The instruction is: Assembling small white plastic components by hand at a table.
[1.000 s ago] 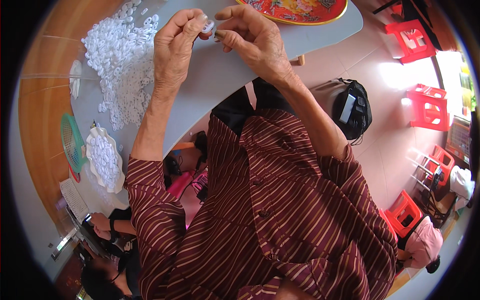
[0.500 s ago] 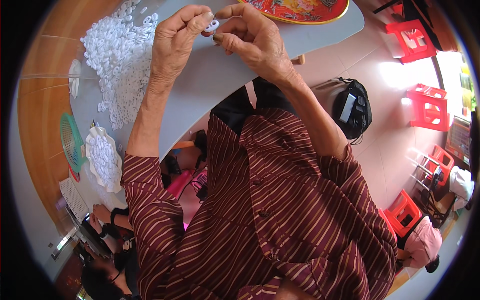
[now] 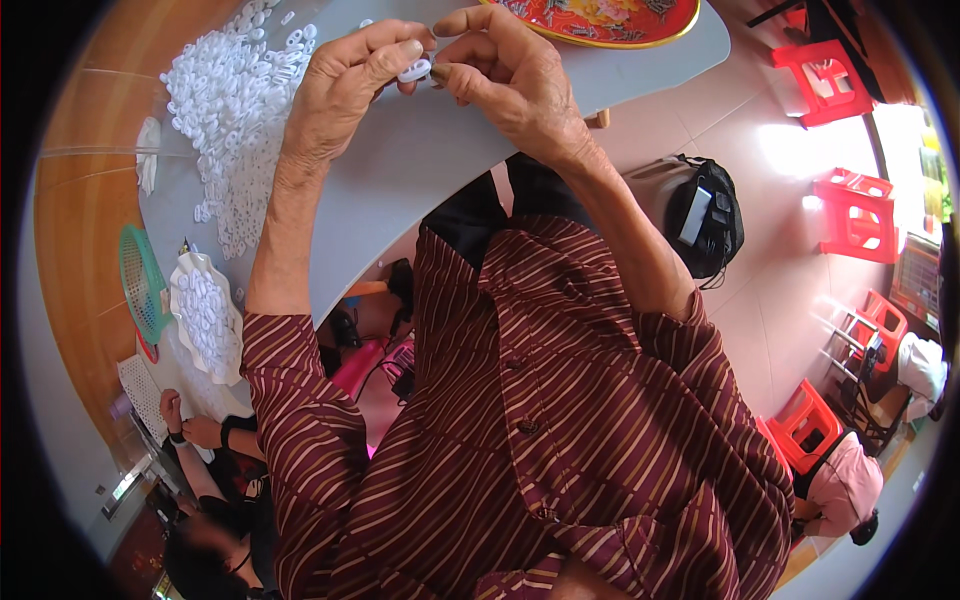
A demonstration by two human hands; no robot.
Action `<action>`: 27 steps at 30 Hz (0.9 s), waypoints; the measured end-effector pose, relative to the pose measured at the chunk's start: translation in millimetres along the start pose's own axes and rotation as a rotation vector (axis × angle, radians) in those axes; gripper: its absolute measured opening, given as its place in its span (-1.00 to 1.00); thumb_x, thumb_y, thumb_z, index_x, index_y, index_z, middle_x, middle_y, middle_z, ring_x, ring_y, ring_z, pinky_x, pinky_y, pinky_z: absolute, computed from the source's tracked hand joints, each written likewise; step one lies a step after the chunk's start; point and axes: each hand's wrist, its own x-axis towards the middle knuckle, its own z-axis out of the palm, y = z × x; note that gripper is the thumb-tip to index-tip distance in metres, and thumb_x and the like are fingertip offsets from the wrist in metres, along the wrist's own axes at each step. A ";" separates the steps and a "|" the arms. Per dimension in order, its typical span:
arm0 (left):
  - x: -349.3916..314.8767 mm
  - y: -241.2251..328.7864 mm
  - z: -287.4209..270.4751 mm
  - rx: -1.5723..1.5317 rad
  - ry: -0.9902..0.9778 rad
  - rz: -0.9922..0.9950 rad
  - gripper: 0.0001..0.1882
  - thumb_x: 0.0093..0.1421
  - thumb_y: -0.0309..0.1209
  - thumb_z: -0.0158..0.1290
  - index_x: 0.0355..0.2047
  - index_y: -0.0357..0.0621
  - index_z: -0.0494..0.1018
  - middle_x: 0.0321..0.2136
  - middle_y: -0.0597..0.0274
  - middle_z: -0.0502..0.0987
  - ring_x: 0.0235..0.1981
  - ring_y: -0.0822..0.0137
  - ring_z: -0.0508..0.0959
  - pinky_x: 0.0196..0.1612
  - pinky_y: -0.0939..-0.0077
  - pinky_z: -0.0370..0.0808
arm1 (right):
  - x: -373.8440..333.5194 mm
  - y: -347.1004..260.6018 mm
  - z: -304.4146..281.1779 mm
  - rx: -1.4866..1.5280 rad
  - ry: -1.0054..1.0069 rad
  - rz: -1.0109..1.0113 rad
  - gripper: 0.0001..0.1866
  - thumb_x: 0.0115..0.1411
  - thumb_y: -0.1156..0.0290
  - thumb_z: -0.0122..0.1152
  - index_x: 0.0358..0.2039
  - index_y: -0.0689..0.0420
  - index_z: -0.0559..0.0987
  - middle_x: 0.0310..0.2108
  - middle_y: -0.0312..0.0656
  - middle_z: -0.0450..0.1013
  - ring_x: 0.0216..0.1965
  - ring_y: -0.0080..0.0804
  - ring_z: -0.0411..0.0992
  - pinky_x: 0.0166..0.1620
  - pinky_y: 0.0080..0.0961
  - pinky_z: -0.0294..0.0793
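**Both hands pinch one white ring above the bench**

The left hand [image 3: 345,85] and the right hand [image 3: 510,75] meet over the grey bench [image 3: 420,170]. Both are closed in a pinch on one small white plastic ring [image 3: 414,70], held between the fingertips and clear of the bench surface. A loose heap of similar white plastic rings [image 3: 235,110] lies on the bench, left of the left hand. A red round tray with a yellow rim [image 3: 600,20] sits just beyond the right hand. A green mesh basket [image 3: 140,285] stands near the bench's left edge.

Small white ring [image 3: 414,71] looks smooth glossy plastic, tabletop [image 3: 420,150] matt grey, shirt [image 3: 560,430] striped cloth.
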 end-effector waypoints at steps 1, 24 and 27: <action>-1.4 0.5 -1.0 0.001 0.000 0.000 -0.75 0.23 -0.33 0.05 -0.17 -0.22 0.53 -0.35 0.29 0.56 -0.38 0.50 0.49 -0.31 0.65 0.45 | -0.1 0.4 1.0 0.030 0.007 -0.010 -0.66 0.16 0.55 0.14 -0.06 0.31 0.32 -0.38 -0.18 0.50 -0.32 -0.58 0.47 -0.24 -0.66 0.48; -3.3 10.1 -2.2 0.176 -0.057 0.009 -0.80 0.24 -0.37 0.02 -0.19 -0.15 0.54 -0.37 0.38 0.55 -0.43 0.56 0.47 -0.32 0.67 0.45 | 0.5 -3.2 -0.9 -0.048 0.016 -0.013 -0.65 0.14 0.51 0.19 -0.08 0.30 0.36 -0.40 -0.22 0.49 -0.38 -0.61 0.44 -0.28 -0.67 0.47; -0.6 -1.5 -0.4 0.028 0.041 0.028 -0.76 0.22 -0.35 0.05 -0.13 -0.15 0.50 -0.34 0.45 0.49 -0.38 0.65 0.42 -0.33 0.79 0.32 | 0.4 -2.4 -0.9 -0.051 0.015 0.007 -0.65 0.14 0.52 0.19 -0.08 0.30 0.35 -0.40 -0.22 0.49 -0.38 -0.61 0.44 -0.27 -0.66 0.47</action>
